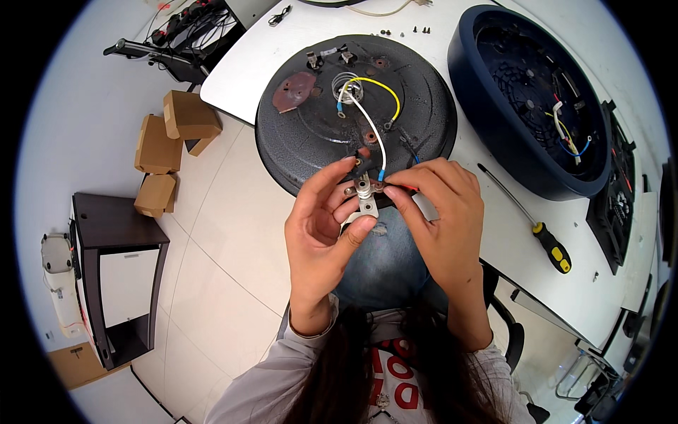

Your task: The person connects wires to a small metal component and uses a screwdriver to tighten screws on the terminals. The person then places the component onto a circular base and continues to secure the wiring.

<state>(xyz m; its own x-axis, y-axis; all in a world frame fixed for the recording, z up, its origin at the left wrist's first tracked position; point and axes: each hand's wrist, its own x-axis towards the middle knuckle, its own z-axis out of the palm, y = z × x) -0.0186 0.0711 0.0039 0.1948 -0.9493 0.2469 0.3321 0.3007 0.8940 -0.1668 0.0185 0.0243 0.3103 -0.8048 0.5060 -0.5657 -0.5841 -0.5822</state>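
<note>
In front of me, my left hand [319, 237] grips a small silvery metal part [366, 201] with a pale cylindrical middle, between thumb and fingers. My right hand [441, 212] is closed in a pinch beside that part, at the blue-sleeved end of a white wire [373, 126]. Its fingertips partly hide the wire's terminal. Both hands are over the near edge of a round black metal plate [417, 78], which lies on the table. A yellow wire [385, 85] with a ring terminal arcs up from a coil [347, 86] near the plate's middle.
Right of the plate, a dark blue round housing [470, 99] with loose wires leans on the white table [236, 78]. A screwdriver [540, 233] lies below it, near a black tool case [613, 205]. Several small screws [420, 30] sit behind the plate. Cardboard boxes [159, 145] stand on the left.
</note>
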